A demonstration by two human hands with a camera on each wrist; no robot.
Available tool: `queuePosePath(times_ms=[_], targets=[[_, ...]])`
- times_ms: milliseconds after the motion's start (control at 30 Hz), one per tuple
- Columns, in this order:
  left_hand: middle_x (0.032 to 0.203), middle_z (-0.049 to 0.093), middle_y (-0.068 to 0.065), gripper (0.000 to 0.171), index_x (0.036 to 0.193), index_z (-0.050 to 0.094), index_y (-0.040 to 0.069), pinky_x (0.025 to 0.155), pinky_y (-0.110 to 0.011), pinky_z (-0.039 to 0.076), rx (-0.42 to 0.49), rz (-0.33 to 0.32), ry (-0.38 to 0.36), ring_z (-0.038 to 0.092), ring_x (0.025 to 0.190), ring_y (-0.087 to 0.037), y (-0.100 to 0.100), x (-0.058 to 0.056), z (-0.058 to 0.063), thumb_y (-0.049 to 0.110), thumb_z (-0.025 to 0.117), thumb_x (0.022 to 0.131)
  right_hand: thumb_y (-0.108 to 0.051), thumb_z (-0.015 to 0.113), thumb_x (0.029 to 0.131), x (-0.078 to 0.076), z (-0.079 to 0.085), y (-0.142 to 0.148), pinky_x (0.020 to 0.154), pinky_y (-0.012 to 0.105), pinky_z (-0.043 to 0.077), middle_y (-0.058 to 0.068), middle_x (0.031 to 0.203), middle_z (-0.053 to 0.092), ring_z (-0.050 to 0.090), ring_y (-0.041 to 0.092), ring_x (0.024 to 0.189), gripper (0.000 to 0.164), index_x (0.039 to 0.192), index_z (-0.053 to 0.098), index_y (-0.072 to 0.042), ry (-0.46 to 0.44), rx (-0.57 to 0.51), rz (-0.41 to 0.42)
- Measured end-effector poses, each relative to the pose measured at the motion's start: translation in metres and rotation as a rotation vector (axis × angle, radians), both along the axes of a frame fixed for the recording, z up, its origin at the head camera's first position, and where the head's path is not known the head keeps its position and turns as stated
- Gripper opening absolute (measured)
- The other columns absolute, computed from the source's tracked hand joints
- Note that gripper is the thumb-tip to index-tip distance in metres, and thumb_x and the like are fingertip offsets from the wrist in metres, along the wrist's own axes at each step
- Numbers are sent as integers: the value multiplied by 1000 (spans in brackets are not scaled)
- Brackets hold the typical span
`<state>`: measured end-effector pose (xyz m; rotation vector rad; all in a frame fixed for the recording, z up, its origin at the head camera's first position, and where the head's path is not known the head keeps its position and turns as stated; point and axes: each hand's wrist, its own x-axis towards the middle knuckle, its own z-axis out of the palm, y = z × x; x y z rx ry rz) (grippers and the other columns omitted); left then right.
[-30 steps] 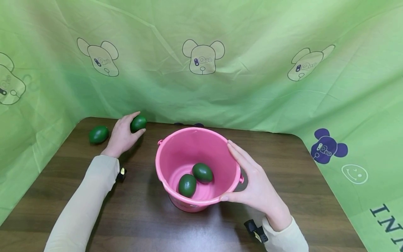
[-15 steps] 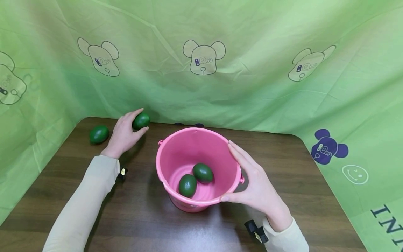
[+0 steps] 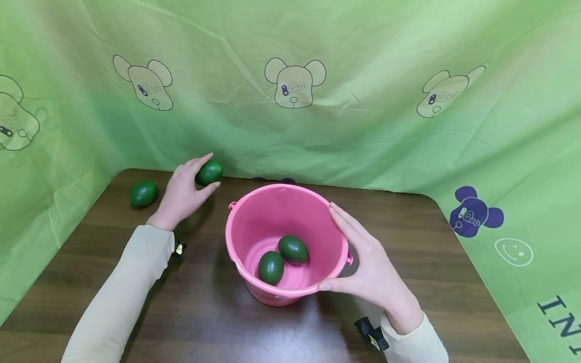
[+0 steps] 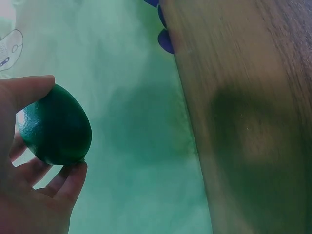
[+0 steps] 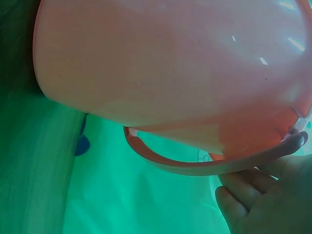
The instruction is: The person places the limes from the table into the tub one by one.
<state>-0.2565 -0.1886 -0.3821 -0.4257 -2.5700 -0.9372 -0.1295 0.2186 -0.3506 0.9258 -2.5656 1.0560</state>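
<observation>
My left hand [image 3: 179, 194] holds a dark green avocado [image 3: 210, 173] between thumb and fingers at the back left of the table. In the left wrist view the fingers curve round this egg-shaped avocado [image 4: 58, 127], and a shadow falls on the wood apart from it. My right hand [image 3: 369, 257] grips the right side of a pink bucket [image 3: 230, 242], thumb at the near rim and fingers farther back. In the right wrist view its fingers [image 5: 241, 187] lie by the hanging bucket handle [image 5: 190, 168]. Inside the bucket, two avocados [image 3: 293, 249] lie on the bottom.
Another avocado [image 3: 143, 194] lies on the table left of my left hand. The brown wooden table [image 3: 190, 312] meets a green printed cloth [image 3: 363, 136] behind and at both sides. A small black device [image 3: 371, 334] sits at the right wrist.
My left hand has moved slightly to the right and away from me, carrying the avocado with it. The right hand and the bucket have stayed in place.
</observation>
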Motion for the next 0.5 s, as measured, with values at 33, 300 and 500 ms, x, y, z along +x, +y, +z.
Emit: queuePosePath(times_ms=[33, 300, 500], targets=[[149, 50, -17, 71, 154, 45, 11, 111, -59, 31, 1, -2, 1, 43, 136, -40, 0, 0, 0, 26, 77, 92, -52, 99, 56, 0, 0, 0, 113, 25, 31, 2, 164, 31, 34, 23, 146, 129, 160, 34, -13, -1, 0, -1], [149, 50, -16, 70, 154, 46, 11, 111, -59, 32, 8, -8, 5, 43, 136, -40, 3, 3, 2, 28, 77, 93, -51, 99, 55, 0, -1, 0, 113, 25, 32, 1, 164, 31, 34, 23, 146, 129, 160, 35, -13, 0, -5, -4], [151, 49, -14, 72, 155, 44, 13, 111, -57, 32, 16, -11, 11, 42, 137, -38, 4, 5, 3, 31, 76, 93, -53, 99, 55, -1, -2, 0, 113, 25, 31, 2, 164, 32, 35, 23, 146, 129, 160, 35, -12, 16, -1, -2]])
